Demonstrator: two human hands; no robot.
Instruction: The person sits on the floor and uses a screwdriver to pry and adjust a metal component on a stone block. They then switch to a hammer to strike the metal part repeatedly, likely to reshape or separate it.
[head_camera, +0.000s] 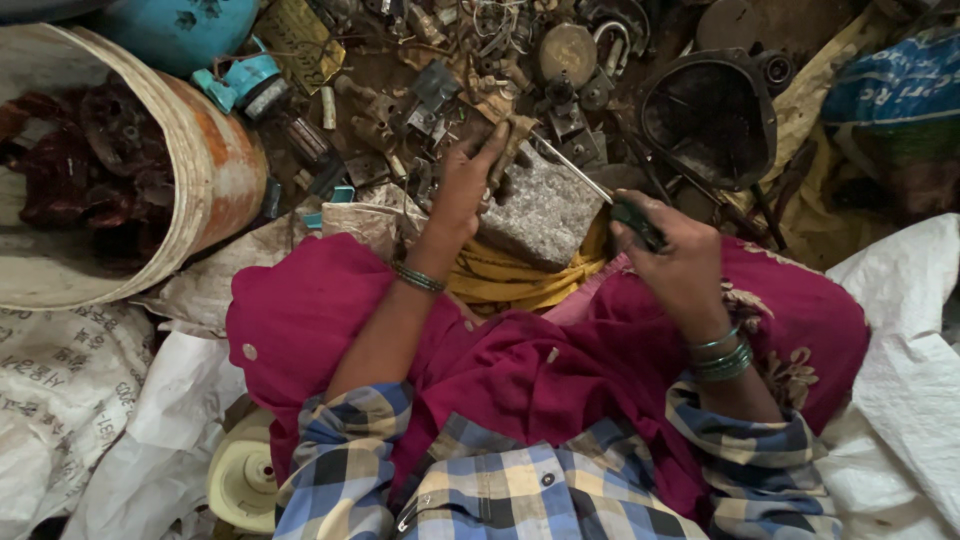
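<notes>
My left hand (468, 180) holds a small brown metal part (510, 140) down on the top edge of a grey stone block (540, 212). A screwdriver is gripped in my right hand (675, 250) by its dark green handle (636, 218); its thin metal shaft (572, 165) points up-left toward the part. The stone block rests on a yellow cloth (520, 275) in front of my lap, which is covered by magenta fabric (520, 370). Bangles sit on both wrists.
A heap of scrap metal parts (480, 70) lies beyond the block. At the left stands a tipped orange-and-white drum (215, 170) with dark red scrap inside. A black funnel-shaped casing (712, 115) is upper right. White sacks (900, 330) lie on both sides.
</notes>
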